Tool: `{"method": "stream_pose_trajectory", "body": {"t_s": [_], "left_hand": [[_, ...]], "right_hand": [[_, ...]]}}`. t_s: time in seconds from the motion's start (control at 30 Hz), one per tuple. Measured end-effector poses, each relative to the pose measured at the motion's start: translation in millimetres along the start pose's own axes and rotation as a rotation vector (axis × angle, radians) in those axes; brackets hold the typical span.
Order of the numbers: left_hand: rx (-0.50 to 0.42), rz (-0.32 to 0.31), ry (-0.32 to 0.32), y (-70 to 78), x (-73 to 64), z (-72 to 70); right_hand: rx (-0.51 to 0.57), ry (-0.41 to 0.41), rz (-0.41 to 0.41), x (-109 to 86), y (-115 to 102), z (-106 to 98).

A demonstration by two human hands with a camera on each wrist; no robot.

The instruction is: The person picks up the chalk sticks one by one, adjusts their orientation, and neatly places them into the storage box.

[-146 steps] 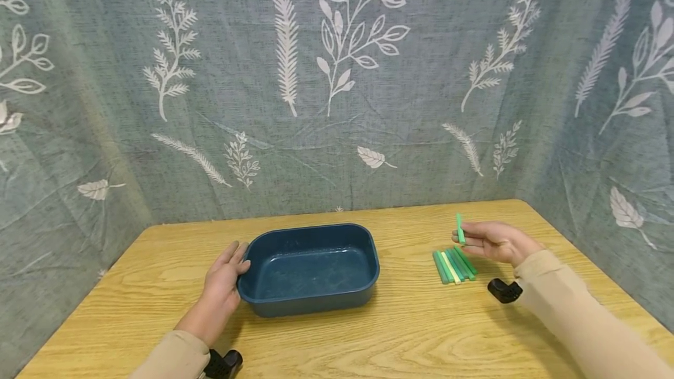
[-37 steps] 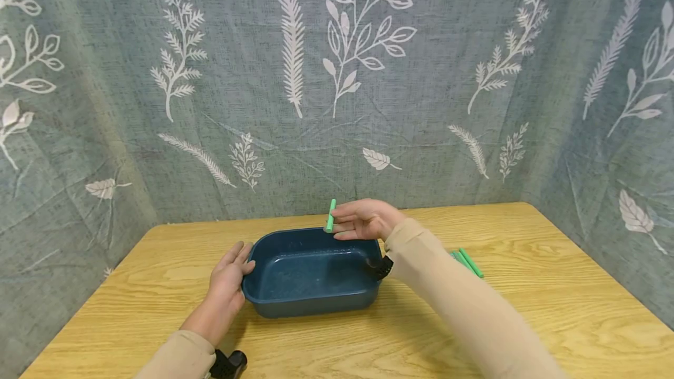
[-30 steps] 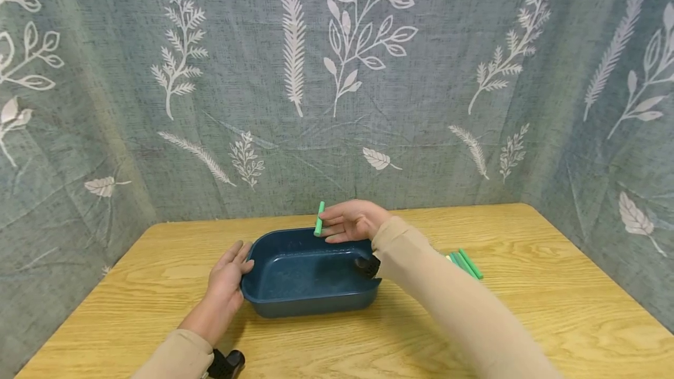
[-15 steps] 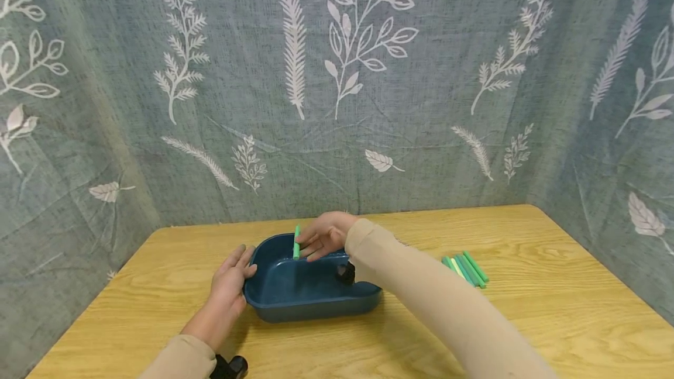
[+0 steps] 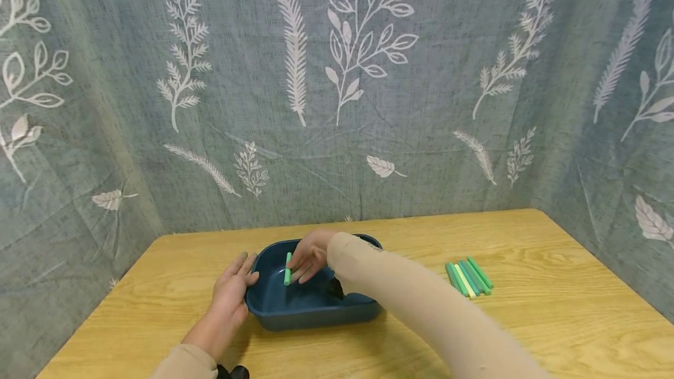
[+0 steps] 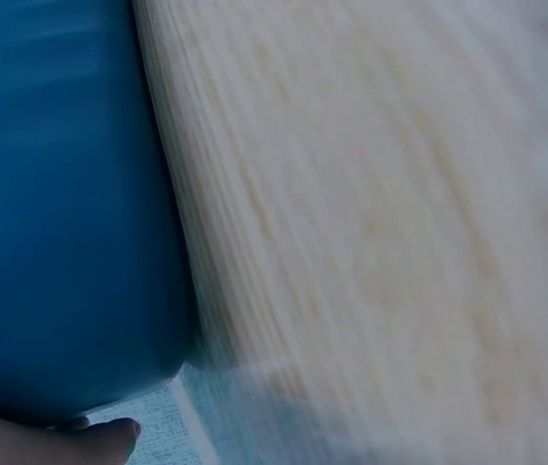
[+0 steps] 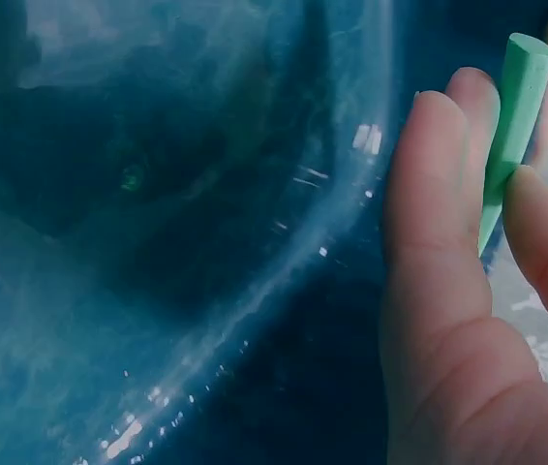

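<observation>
A dark blue plastic tub [image 5: 316, 321] sits on the wooden table. My left hand [image 5: 230, 291] rests against its left end, fingers fairly straight along the outer wall and thumb at the rim. My right hand [image 5: 308, 257] is lowered inside the tub toward its left part. Between thumb and fingertips it pinches a green chalk stick [image 7: 518, 116], which stands tilted in the right wrist view. In the left wrist view the blue wall of the tub [image 6: 61, 213] fills the left side, with a fingertip [image 6: 114, 438] below it.
Several chalk sticks, green, teal and one pale yellow [image 5: 465, 281], lie side by side on the table [image 5: 553, 309] at the right. A grey-blue leaf-patterned curtain [image 5: 337, 180] hangs behind and at both sides. My right sleeve [image 5: 411, 297] crosses over the tub's right end.
My right hand picked the green chalk stick from beside the row at the right, carried it left over the tub, and has lowered it inside. My left hand stays at the tub's end.
</observation>
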State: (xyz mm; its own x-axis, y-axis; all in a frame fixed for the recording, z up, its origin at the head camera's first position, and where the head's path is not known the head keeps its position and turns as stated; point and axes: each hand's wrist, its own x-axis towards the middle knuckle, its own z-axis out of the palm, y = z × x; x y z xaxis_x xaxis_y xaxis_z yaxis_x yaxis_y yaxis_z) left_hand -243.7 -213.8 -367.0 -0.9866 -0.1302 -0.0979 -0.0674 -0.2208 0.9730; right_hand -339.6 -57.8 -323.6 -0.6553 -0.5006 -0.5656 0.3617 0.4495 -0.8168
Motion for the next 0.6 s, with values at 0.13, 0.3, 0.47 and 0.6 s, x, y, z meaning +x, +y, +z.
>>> {"method": "stream_pose_trajectory", "body": {"t_s": [0.13, 0.3, 0.47, 0.6], "left_hand": [[0.006, 0.008, -0.005, -2.7, -0.3, -0.9], [0.010, 0.017, 0.004, -1.5, -0.1, 0.5], [-0.009, 0.022, 0.002, -1.4, -1.0, 1.4], [-0.007, 0.026, 0.010, -0.9, -0.8, 1.9]], "right_hand": [[-0.024, 0.005, 0.029, 6.8, 3, 7], [-0.044, -0.002, 0.058, 10.9, 2, 15], [-0.061, -0.015, 0.074, 11.3, 1, 22], [-0.064, -0.037, 0.088, 12.0, -1, 26]]}}
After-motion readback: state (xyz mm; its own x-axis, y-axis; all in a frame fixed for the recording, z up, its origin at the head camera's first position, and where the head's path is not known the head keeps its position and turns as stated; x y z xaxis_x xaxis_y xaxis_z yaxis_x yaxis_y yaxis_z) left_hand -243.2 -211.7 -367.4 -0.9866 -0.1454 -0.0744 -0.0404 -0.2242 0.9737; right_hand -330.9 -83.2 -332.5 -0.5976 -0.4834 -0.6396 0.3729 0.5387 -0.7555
